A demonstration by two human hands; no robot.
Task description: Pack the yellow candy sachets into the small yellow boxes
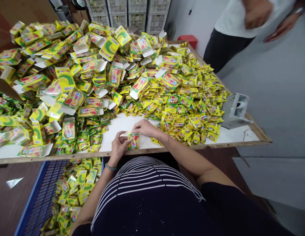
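At the table's front edge, my left hand (119, 146) grips a small yellow-green box (134, 141) from its left side, thumb across the printed face. My right hand (145, 128) is at the top end of the same box, its fingers pinched together there; whether they hold a flap or something small is too fine to tell. Beyond my hands, open-ended yellow boxes (109, 48) lie in a large heap. Small yellow sachets (192, 114) are piled to the right, and green sachets (96, 139) lie to the left of my left hand.
The white table (119, 126) has a wooden rim. A metal and white plastic device (237, 106) stands at its right end. Below left, a blue crate (35, 200) holds many filled-looking boxes. A person (232, 29) stands beyond the right side; stacked white crates (137, 14) are behind.
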